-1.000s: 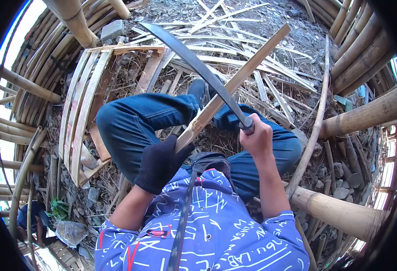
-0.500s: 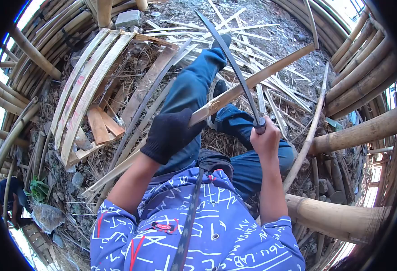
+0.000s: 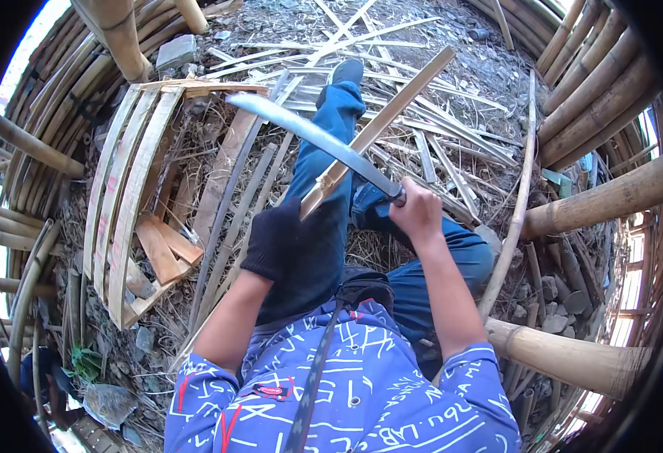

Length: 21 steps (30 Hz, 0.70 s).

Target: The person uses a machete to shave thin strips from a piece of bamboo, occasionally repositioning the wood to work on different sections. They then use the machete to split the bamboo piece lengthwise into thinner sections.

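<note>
A black knitted glove covers my left hand [image 3: 277, 240], which is closed around the lower part of a split bamboo strip [image 3: 392, 112]. The strip slants up and away to the right over my legs, with a knotted node just beyond the glove. My bare right hand [image 3: 419, 211] grips the handle of a long machete [image 3: 309, 134]. Its curved blade points up and left and crosses over the strip in this view, above the node. The machete's handle is mostly hidden inside my fist.
Thin bamboo slivers [image 3: 452, 121] litter the ground ahead. A slatted wooden crate [image 3: 136, 204] lies at left near a grey block [image 3: 176, 51]. Thick bamboo poles [image 3: 565, 355] jut in from the right. Part of another person [image 3: 44, 381] shows at lower left.
The machete has swung left and lower, its tip moving toward the crate. The bamboo strip now stands steeper, its far end shifted left. Both hands keep their grip.
</note>
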Available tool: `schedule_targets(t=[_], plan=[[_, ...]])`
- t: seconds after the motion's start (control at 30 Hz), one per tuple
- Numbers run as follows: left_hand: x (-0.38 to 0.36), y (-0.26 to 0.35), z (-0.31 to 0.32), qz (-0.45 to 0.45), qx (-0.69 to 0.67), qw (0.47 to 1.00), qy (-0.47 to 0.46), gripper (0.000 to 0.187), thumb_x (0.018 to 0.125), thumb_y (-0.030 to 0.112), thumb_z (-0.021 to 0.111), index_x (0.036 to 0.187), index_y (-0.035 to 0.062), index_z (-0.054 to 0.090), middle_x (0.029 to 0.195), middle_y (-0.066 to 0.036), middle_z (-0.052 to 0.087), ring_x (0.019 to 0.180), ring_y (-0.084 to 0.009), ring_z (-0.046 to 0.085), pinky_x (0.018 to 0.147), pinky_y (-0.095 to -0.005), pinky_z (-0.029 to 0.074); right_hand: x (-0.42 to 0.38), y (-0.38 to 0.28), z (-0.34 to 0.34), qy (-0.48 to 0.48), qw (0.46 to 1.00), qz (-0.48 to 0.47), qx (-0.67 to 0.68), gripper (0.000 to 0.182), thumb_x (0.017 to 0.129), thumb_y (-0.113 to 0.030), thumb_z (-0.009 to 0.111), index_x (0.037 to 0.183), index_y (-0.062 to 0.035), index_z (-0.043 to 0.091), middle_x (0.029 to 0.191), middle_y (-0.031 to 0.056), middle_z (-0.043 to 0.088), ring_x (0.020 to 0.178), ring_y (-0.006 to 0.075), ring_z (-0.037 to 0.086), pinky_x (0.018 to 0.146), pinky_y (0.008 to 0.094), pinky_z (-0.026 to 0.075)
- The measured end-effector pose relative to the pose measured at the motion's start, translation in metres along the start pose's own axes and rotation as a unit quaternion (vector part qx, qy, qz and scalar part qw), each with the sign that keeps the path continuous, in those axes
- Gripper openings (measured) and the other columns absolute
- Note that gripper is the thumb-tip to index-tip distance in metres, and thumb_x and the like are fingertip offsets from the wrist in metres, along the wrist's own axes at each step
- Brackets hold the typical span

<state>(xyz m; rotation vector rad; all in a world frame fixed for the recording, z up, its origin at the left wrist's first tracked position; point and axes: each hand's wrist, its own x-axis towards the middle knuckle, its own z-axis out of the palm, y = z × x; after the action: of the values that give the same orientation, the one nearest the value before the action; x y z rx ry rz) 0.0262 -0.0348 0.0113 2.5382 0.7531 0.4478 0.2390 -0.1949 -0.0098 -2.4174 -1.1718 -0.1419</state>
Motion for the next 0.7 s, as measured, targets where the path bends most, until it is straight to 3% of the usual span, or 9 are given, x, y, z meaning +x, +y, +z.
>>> schedule_targets(t=[0.07,0.13,0.2,0.47,0.7], plan=[[-0.002,-0.008,0.001,-0.023,0.011,1.000,-0.013,0.036,0.086,0.040,0.057,0.081,0.0043,0.058,0.066,-0.022,0.061,0.065,-0.0411,0.063,0.058,-0.0500,0.049,0.014,0.023,0.006,-0.005,0.998,0.015,-0.054,0.012,0.070,-0.014,0.061,0.078,-0.0050,0.057,0.069,0.0194,0.065,0.067,0.0385,0.065,0.062,0.0483,0.053],[-0.003,-0.002,-0.007,-0.048,0.010,0.998,-0.029,0.037,0.086,0.041,0.057,0.081,0.0042,0.058,0.066,-0.022,0.061,0.065,-0.0411,0.063,0.058,-0.0502,0.049,0.025,0.055,0.011,-0.005,0.991,0.103,-0.080,0.014,0.071,-0.015,0.061,0.081,-0.0051,0.060,0.071,0.0213,0.065,0.068,0.0392,0.065,0.063,0.0495,0.053],[-0.001,-0.001,-0.008,-0.074,0.010,0.996,-0.043,0.038,0.085,0.042,0.058,0.081,0.0041,0.059,0.066,-0.022,0.061,0.065,-0.0410,0.063,0.058,-0.0503,0.049,0.029,0.071,0.012,0.041,0.990,0.125,-0.050,0.016,0.072,-0.016,0.060,0.084,-0.0043,0.062,0.070,0.0240,0.064,0.068,0.0407,0.065,0.064,0.0494,0.053],[0.005,-0.003,0.001,-0.082,0.007,0.996,-0.046,0.040,0.086,0.045,0.058,0.083,0.0044,0.059,0.066,-0.022,0.061,0.066,-0.0405,0.063,0.057,-0.0485,0.048,0.023,-0.013,0.006,0.004,0.999,-0.017,0.032,0.012,0.069,-0.014,0.061,0.078,-0.0076,0.057,0.063,0.0156,0.063,0.062,0.0353,0.064,0.058,0.0453,0.052],[0.001,-0.001,0.002,-0.123,-0.020,0.992,-0.029,0.036,0.087,0.041,0.060,0.084,0.0051,0.059,0.067,-0.021,0.062,0.066,-0.0405,0.062,0.057,-0.0488,0.048,0.056,-0.006,0.025,-0.052,0.996,-0.051,-0.040,0.017,0.065,-0.017,0.065,0.075,-0.0077,0.055,0.069,0.0133,0.064,0.065,0.0327,0.066,0.060,0.0433,0.053]])
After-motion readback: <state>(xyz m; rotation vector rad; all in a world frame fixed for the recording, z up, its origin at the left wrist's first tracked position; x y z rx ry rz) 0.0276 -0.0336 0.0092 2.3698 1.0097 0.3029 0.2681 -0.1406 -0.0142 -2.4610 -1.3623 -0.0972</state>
